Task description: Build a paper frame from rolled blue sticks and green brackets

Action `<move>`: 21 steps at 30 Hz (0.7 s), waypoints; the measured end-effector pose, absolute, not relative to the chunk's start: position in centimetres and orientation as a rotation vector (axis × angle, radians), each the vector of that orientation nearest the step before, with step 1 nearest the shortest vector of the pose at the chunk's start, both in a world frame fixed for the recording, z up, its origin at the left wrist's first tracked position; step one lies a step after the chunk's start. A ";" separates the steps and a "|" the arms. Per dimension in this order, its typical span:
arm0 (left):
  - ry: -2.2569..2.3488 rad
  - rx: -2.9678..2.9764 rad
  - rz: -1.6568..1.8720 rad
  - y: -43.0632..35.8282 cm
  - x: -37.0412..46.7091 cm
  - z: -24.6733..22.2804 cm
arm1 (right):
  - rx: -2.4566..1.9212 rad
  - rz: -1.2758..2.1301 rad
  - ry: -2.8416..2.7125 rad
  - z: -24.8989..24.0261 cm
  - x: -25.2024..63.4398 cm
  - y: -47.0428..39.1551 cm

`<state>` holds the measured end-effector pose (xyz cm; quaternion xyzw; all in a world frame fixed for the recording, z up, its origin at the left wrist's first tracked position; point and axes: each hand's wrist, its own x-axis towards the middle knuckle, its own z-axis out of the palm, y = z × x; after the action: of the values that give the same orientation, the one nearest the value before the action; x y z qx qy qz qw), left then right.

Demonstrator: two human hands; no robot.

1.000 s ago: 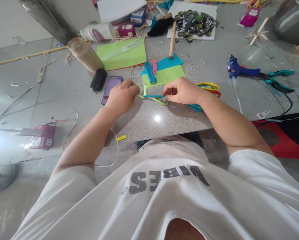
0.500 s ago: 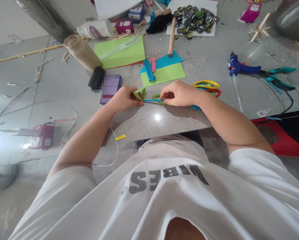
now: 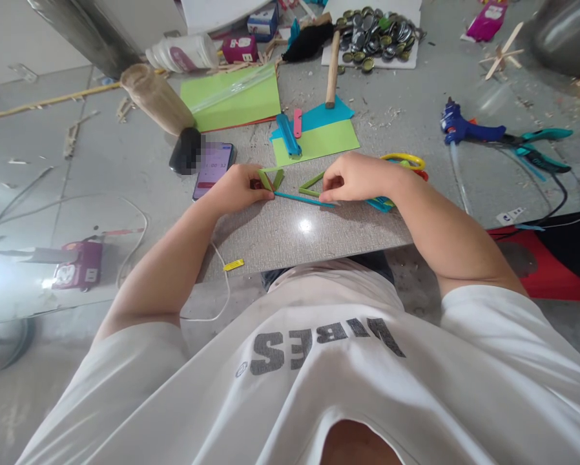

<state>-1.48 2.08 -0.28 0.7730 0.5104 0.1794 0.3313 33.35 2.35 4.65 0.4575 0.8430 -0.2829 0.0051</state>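
Note:
My left hand (image 3: 241, 186) is closed on a folded green paper strip (image 3: 279, 179), its angled end sticking up past the fingers. From those fingertips a narrow blue paper strip (image 3: 300, 197) runs rightward, sloping slightly toward the table edge. Its far end lies just under the fingertips of my right hand (image 3: 351, 177). That hand is pinched on another green strip bent into a V; whether it also grips the blue one is unclear. Scissors with yellow and red handles (image 3: 406, 159) and some blue and green strips (image 3: 381, 204) lie partly hidden beneath my right wrist.
Beyond my hands lie a blue stapler (image 3: 289, 135), a small pink tool (image 3: 298, 123) and green paper (image 3: 323, 143). A phone (image 3: 214, 169) and a bottle (image 3: 159, 103) are at left. A blue glue gun (image 3: 469, 129), pliers (image 3: 544, 148) and bottle caps (image 3: 374, 39) are farther off.
My right hand has shifted slightly right with the V-shaped green strip. More of the blue strip shows, its right end now lower and nearer me. My left hand has barely moved.

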 end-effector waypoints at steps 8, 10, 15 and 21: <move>1.451 1.944 0.449 2.1 -1.6 0.4 | 1.264 -0.622 2.742 4.7 32.8 1.7; 1.471 1.936 0.457 2.1 -1.5 0.5 | 1.389 -0.619 2.743 5.2 33.3 1.5; 1.536 1.897 0.514 1.8 -1.0 0.6 | 1.648 -0.833 2.800 5.6 35.5 1.2; 1.546 1.867 0.644 1.6 -0.5 0.4 | 1.862 -1.135 2.819 3.4 37.3 1.9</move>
<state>-0.47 1.56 0.37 0.7073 0.5857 0.2441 0.3115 37.34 1.89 3.37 0.5109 0.7734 -0.3113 -0.2097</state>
